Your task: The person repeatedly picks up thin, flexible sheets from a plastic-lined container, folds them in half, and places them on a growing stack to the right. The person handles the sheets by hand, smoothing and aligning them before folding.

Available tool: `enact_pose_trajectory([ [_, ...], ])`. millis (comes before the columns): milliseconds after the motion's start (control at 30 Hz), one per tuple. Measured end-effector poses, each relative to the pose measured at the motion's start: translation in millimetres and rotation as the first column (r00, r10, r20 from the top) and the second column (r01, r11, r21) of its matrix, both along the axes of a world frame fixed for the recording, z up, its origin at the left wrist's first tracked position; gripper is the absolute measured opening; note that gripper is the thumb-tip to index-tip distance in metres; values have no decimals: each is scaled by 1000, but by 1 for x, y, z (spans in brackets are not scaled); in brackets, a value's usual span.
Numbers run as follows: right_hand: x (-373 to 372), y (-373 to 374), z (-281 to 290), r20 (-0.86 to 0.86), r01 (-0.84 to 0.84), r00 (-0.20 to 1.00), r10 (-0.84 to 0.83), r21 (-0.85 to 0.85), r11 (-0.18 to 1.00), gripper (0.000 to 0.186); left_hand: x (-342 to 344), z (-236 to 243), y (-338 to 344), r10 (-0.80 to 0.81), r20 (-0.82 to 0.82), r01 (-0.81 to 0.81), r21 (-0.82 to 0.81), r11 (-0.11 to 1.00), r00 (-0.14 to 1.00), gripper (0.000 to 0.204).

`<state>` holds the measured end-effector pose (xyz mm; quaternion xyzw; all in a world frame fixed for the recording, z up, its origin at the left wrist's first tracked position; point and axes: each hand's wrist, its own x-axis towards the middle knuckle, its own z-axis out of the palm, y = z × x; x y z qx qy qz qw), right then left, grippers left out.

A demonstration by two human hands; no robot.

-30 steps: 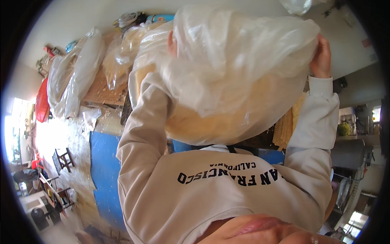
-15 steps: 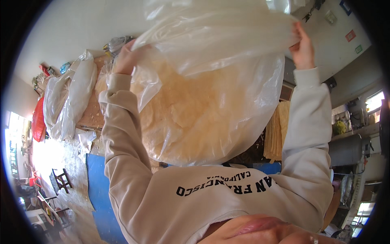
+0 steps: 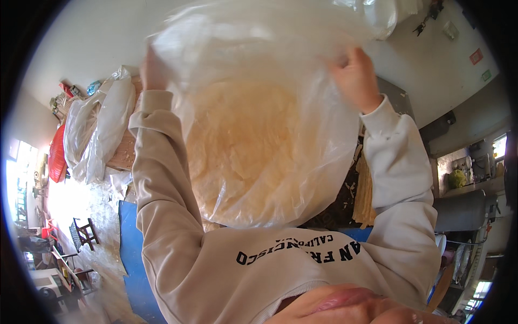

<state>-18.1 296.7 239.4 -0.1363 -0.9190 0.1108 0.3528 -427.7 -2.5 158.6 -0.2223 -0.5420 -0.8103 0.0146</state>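
A large translucent plastic bag [image 3: 243,146] spreads in front of me, with pale golden, crumpled flat material inside its lower part. My left hand [image 3: 155,70] is up at the bag's top left, closed on the plastic and partly veiled by it. My right hand [image 3: 355,78] is at the upper right, its blurred fingers curled onto the same bag. The raised upper plastic is smeared by motion.
To the left, white plastic bags [image 3: 97,127] lie on a wooden board beside a red bundle [image 3: 57,154]. Stacked yellowish sheets [image 3: 364,200] stand at the right, near a grey appliance [image 3: 458,210]. A blue sheet [image 3: 135,254] and a small dark stool [image 3: 85,235] are lower left.
The bag's top has been lifted and shaken out, showing more of the contents. My right hand has moved leftward since half a second ago; my left hand is slightly higher and further left.
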Motion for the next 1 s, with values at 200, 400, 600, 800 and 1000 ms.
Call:
enact_pose_trajectory([
  [200, 103, 198, -74, 168, 427, 899, -404, -140, 893, 22, -34, -102, -153, -95, 453, -76, 344, 936, 886, 34],
  [400, 126, 161, -105, 307, 171, 910, -279, 333, 927, 42, -52, -151, -199, 306, 475, -268, -148, 952, 825, 32],
  [600, 28, -67, 4, 843, -333, 280, 458, -363, 871, 62, 41, -70, -147, 720, -407, -811, -101, 576, 562, 35],
  [800, -81, -59, -23, 969, -134, 246, -6, 40, 990, 73, 186, -8, -62, 81, -791, -532, -329, 780, 607, 29],
  [1000, 27, -110, -17, 734, -350, -289, 615, -679, 645, 65, 256, 2, -27, -230, -781, -280, -457, 844, 581, 21],
])
